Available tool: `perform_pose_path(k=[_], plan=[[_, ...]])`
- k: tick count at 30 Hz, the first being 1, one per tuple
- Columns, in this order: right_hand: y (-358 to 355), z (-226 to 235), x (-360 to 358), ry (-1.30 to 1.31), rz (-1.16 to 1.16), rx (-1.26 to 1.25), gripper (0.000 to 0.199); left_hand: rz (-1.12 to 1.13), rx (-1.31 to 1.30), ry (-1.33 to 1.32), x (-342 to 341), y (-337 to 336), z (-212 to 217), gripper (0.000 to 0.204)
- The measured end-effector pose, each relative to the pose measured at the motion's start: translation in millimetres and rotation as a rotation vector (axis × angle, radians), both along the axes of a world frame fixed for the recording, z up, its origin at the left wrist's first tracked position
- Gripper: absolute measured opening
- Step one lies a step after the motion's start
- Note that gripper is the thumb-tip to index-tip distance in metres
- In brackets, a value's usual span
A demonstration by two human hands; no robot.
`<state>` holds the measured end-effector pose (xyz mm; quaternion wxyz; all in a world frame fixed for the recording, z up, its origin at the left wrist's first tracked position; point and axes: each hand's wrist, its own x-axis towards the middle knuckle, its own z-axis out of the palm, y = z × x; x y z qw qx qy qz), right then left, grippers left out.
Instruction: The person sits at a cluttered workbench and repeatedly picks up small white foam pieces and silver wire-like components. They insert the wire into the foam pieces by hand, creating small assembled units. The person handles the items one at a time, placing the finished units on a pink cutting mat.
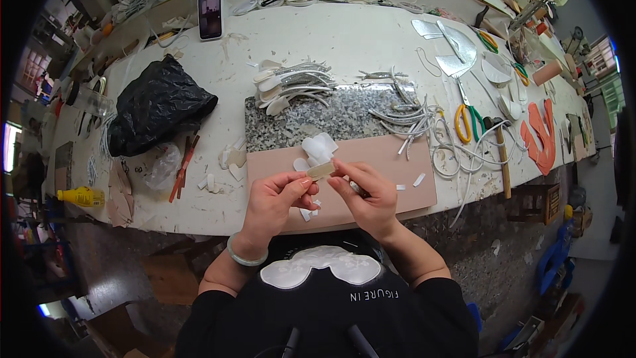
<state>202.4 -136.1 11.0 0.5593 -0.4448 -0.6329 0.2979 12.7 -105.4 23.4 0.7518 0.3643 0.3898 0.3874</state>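
A small tan strip is pinched in the left grip over the pink board. The right grip touches its end; I can't tell if it squeezes. White letters show on the black shirt.

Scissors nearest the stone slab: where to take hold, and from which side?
Take the scissors by the yellow loop and green loop together, coming from the near side: both loops lie toward the person, blades away, so that's likely the safest hold.
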Motion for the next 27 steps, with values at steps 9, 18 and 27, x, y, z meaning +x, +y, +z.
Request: perform_pose_path(k=[9,18,27], plan=[[9,14,18,-0.562,-0.007,0.252,0.038,-0.137,-0.051,-0.006,-4,2,-3,0.019],[3,28,24,-0.471,0.206,-0.133,0.037,-0.082,0.447,0.130,4,2,3,0.034],[-5,22,26,-0.324,0.262,-0.248,0.039,-0.045,-0.074,-0.128,-3,4,-3,0.023]])
